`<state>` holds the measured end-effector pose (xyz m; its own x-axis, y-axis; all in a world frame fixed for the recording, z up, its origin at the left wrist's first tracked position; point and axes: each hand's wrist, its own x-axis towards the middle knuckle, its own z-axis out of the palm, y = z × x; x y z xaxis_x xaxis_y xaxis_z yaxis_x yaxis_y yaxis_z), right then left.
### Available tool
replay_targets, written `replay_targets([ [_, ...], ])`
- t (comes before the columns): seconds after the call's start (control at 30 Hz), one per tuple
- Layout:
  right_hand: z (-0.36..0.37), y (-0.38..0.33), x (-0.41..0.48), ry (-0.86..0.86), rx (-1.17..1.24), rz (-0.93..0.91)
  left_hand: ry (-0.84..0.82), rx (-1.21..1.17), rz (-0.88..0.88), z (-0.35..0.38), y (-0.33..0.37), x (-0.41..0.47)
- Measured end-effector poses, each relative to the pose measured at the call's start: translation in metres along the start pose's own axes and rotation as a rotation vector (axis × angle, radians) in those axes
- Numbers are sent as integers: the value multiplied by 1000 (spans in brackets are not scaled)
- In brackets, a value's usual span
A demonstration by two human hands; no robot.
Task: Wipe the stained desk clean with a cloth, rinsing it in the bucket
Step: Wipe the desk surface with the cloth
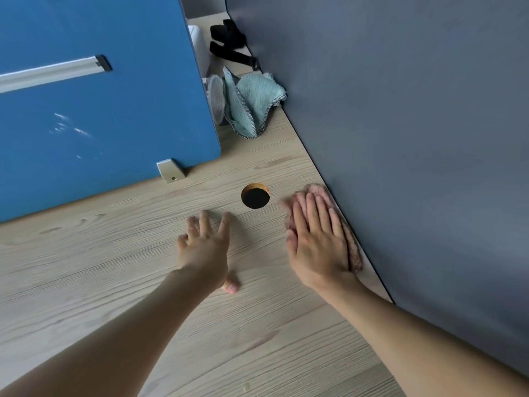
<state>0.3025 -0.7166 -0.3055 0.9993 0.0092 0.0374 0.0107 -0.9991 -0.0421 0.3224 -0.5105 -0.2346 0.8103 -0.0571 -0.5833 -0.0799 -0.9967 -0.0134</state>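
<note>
Pink cloth [354, 255] lies flat under the right hand [315, 242], fingers straight and together to press it along the grey partition [415, 138]; left hand [204, 247], spread, seemingly steadies on the desk [100, 267]; bucket unseen.

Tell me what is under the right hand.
A pink cloth lies under the right hand, pressed flat on the desk beside the grey partition. Only its edges show past the hand. The desk beneath it is covered, so any stain there cannot be seen.
</note>
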Motion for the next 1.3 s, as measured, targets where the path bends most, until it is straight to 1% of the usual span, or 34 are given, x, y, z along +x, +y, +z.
replay_targets([
  [0.07, -1, 3, -3, -13, 6, -62, -13, -2, 4, 0, 1, 2],
  [0.13, 0, 7, 14, 6, 3, -86, -24, 10, 3, 1, 0, 4],
  [0.2, 2, 8, 37, 42, 11, -24, -36, 7, 1, 1, 0, 3],
  [0.27, 1, 3, 51, 39, 15, 58, -38, 8, 0, -1, 1, 2],
  [0.3, 2, -1, 52, 27, 8, 61, -43, 5, -1, -2, 1, 1],
  [0.4, 2, -3, 39, 4, -8, -36, -55, 7, 0, -4, 3, 1],
  [0.47, 0, 1, 47, 0, 2, -64, -71, 22, -6, -6, 4, 1],
  [0.53, 0, 2, 68, 18, 17, -41, -81, 17, -15, -7, 5, 0],
  [0.63, 3, -3, 85, -10, 0, 28, -74, 30, -14, -9, 5, -1],
  [0.77, 4, -1, 77, -13, -18, -72, -80, 10, -12, -10, 7, -1],
  [0.83, 4, 4, 87, -35, -22, -101, -87, 15, -9, -11, 7, -1],
  [0.87, 4, 2, 98, -34, -17, -97, -89, 20, -14, -10, 6, 0],
  [1.0, 5, -9, 135, -53, -5, 23, -100, 26, -17, -10, 6, 1],
  [1.03, 4, -12, 135, -38, -13, 21, -99, 25, -20, -10, 6, 1],
  [1.07, 3, -16, 131, -14, -9, -16, -100, 18, -22, -11, 6, 1],
  [1.13, 4, -23, 109, 14, 22, -174, -109, 11, -25, -11, 6, 1],
  [1.2, 6, -25, 97, -26, 30, -283, -113, 7, -29, -12, 7, 1],
  [1.23, 7, -23, 99, -51, 21, -299, -116, 11, -30, -11, 7, 0],
  [1.3, 6, -22, 115, -44, 11, -248, -113, 23, -27, -11, 7, 1],
])
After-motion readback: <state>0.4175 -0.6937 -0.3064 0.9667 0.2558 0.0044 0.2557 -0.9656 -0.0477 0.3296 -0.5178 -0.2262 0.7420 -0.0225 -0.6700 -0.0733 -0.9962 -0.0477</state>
